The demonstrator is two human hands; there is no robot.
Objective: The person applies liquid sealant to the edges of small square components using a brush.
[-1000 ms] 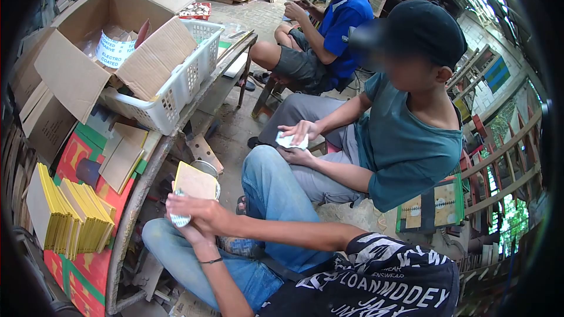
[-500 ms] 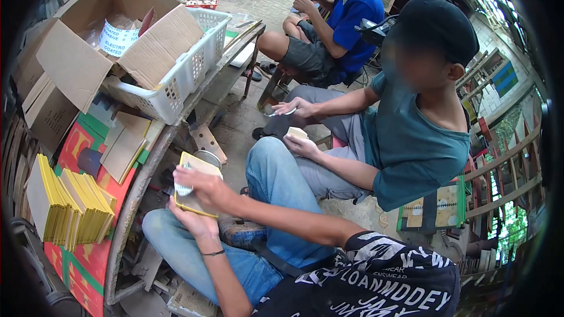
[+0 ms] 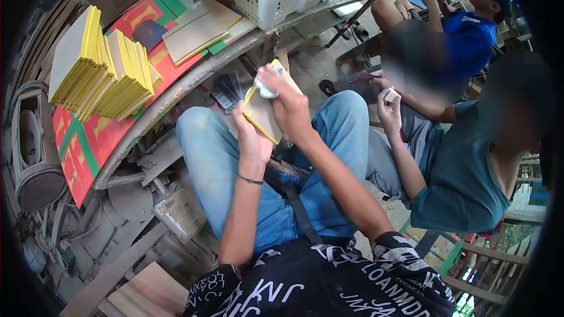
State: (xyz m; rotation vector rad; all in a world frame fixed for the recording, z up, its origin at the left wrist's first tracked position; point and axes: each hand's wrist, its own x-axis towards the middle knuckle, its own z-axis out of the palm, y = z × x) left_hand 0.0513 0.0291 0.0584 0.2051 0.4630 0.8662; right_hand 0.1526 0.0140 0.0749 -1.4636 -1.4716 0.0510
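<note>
A flat wooden board (image 3: 262, 118) with yellow edges is held tilted above my lap. My left hand (image 3: 254, 140) grips its lower left edge from below, thumb along the side. Across the board's upper face lies my right hand (image 3: 289, 107), fingers curled over a pale printed piece of sandpaper (image 3: 268, 88) pressed to the surface. The fingers hide part of the sandpaper and the board's upper part.
Left, yellow-edged boards (image 3: 103, 79) stand stacked on a red and green covered table (image 3: 69, 161). Flat panels (image 3: 197, 28) and a white plastic basket (image 3: 264, 0) sit further along. A co-worker in a teal shirt (image 3: 461, 185) sits close on my right; another in blue (image 3: 473, 35) sits beyond.
My view has swung left, so the table and stack appear higher and the co-workers further right. The board is tilted more steeply. Both hands keep their hold.
</note>
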